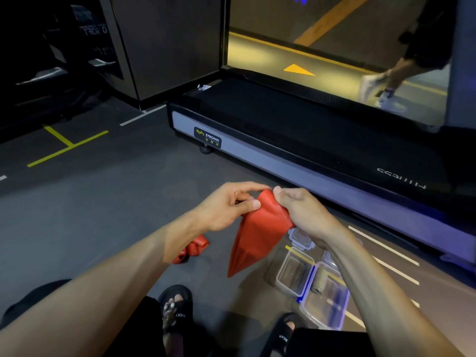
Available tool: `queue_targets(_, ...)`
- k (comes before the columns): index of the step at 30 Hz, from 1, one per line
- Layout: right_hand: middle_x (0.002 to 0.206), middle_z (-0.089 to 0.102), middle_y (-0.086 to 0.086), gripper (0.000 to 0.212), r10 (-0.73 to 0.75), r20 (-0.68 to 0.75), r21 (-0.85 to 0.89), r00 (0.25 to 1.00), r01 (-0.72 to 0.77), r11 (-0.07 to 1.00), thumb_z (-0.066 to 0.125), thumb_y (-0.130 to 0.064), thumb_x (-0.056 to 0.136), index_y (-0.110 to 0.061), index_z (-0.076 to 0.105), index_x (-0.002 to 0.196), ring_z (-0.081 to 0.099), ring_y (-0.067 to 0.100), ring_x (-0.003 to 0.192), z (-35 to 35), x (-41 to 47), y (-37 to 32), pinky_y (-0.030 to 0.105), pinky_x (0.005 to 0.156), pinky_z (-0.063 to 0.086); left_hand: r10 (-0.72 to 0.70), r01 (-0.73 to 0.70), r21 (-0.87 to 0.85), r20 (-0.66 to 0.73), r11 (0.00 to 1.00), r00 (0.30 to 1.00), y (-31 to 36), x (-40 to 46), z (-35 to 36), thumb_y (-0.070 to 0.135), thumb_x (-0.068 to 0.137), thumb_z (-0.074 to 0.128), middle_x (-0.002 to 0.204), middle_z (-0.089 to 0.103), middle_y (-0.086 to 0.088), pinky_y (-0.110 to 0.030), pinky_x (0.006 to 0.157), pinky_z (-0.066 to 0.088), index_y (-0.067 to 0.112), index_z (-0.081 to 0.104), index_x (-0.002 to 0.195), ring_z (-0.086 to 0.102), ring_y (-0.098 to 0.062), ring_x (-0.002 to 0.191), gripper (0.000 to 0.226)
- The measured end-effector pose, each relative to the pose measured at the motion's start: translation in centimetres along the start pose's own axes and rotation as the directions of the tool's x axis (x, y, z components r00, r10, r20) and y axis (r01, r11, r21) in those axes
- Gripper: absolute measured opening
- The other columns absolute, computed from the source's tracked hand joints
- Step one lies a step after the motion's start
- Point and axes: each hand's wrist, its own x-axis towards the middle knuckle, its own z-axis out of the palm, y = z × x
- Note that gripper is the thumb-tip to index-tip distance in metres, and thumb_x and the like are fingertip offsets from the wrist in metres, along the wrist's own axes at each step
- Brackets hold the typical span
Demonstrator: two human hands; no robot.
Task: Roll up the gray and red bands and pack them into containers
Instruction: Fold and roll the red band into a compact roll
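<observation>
Both hands pinch red band's top edge: left hand (226, 207), right hand (300, 210). Band (257, 233) hangs lengthwise toward floor, tip above containers (296, 274), nearer right. Rolled gray band (319, 282) already inside one.

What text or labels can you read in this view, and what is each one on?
"BODY STRONG": badge on the treadmill's grey side rail; smaller characters beneath are unreadable.
"EVERY": left sandal strap, seen upside down.
"BEAR": right sandal strap, upside down.
White lettering on the treadmill deck: upside down, partly unreadable.
Faint mirrored lettering in the dark reflection, top left: unreadable.
</observation>
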Motion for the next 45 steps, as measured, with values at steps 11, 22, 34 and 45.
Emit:
queue_targets(11, 0.085, 0.07, -0.01, 0.027, -0.26, -0.146, -0.286, 0.955, 0.21, 0.935, 0.078, -0.04, 0.086, -0.026, 0.064, 0.104, 0.064, 0.003, 0.079, 0.3, -0.5, -1.2, 0.025, 0.072, 0.049, -0.026, 0.013, -0.157, -0.08, 0.988, 0.996, 0.4, -0.1, -0.1, 0.019, 0.096, 0.063, 0.087, 0.057, -0.024, -0.047, 0.08, 0.039, -0.001, 0.061, 0.127, 0.047, -0.034, 0.083, 0.038)
queue_targets(22, 0.073, 0.064, -0.008, 0.022, -0.197, -0.164, -0.214, 0.967, 0.16, 0.964, 0.077, -0.041, 0.087, -0.025, 0.062, 0.089, 0.052, 0.006, 0.058, -0.4, -0.5, -1.1, 0.026, 0.059, 0.042, 0.004, -0.001, -0.106, 0.029, 0.994, 1.0, -0.1, -0.6, 0.3, 0.004, 0.101, 0.059, 0.122, 0.068, -0.026, -0.039, 0.103, 0.053, 0.0, 0.054, 0.138, 0.066, -0.024, 0.111, 0.038)
queue_targets(34, 0.057, 0.062, -0.012, 0.034, -0.089, -0.131, -0.199, 0.987, 0.062, 0.978, 0.059, -0.048, 0.099, -0.018, 0.066, 0.086, 0.053, 0.003, 0.052, -0.2, -0.6, -1.9, 0.029, 0.058, 0.04, -0.019, 0.051, -0.277, 0.114, 0.959, 0.993, -0.3, 0.1, 0.1, 0.004, 0.106, 0.046, 0.087, 0.075, 0.009, -0.024, 0.086, 0.054, 0.004, 0.041, 0.15, 0.069, -0.004, 0.086, 0.045)
queue_targets(45, 0.066, 0.062, 0.009, 0.064, -0.117, -0.011, -0.297, 0.993, 0.108, 0.949, 0.032, -0.059, 0.104, -0.007, 0.056, 0.077, 0.06, 0.023, 0.064, 0.0, -0.3, -1.5, 0.052, 0.074, 0.049, -0.061, 0.1, -0.396, 0.11, 0.913, 0.992, -0.6, -0.3, 0.1, 0.015, 0.098, 0.055, 0.116, 0.06, -0.031, -0.036, 0.092, 0.054, 0.005, 0.052, 0.144, 0.058, -0.036, 0.107, 0.048)
